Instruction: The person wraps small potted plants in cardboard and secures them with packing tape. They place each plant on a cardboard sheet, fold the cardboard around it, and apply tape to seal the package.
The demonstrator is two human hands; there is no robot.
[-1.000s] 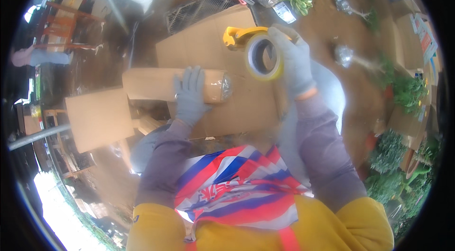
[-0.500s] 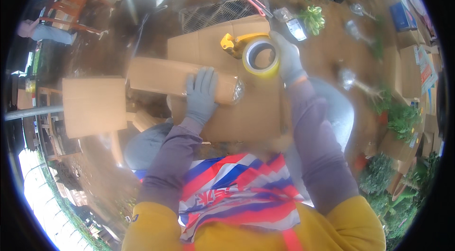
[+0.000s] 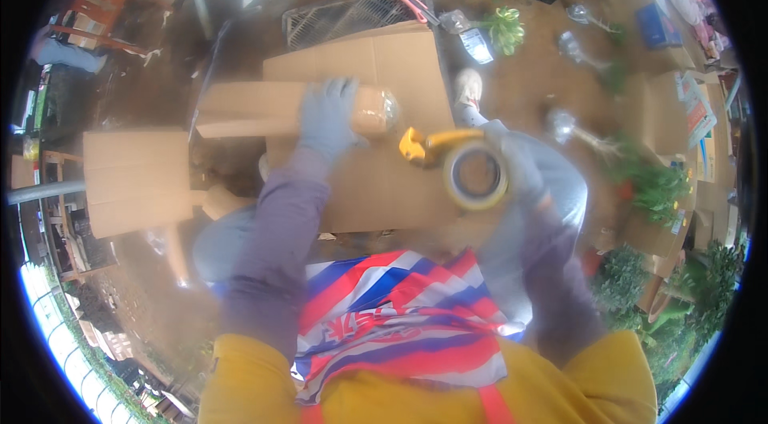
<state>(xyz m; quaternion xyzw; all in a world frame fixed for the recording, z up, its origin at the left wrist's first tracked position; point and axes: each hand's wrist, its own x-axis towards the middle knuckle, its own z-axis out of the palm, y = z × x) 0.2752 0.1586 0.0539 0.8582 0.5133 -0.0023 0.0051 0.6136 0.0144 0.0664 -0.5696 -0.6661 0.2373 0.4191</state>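
Observation:
A long, narrow cardboard box (image 3: 248, 108) lies across a larger cardboard piece (image 3: 384, 192) in front of me. My left hand (image 3: 328, 118), in a grey glove, grips the box near its right end, fingers over the top. Shiny clear tape (image 3: 389, 110) covers that end. My right hand (image 3: 522, 170), gloved too and blurred, holds a yellow tape dispenser (image 3: 456, 137) by its right side, above my right knee. The dispenser carries a big roll of clear tape (image 3: 458, 194), and its yellow head points left, apart from the box.
A cardboard box with a square face (image 3: 136, 184) stands to my left. Beyond the cardboard lie a black crate (image 3: 320, 26), pink-handled scissors or cutters (image 3: 410, 4) and a plant with a wrapped base (image 3: 506, 30). More wrapped plants (image 3: 562, 125) lie on the ground at right.
My right hand has drawn the tape dispenser down and toward me, away from the box. My left hand and the box have shifted slightly up and left in view.

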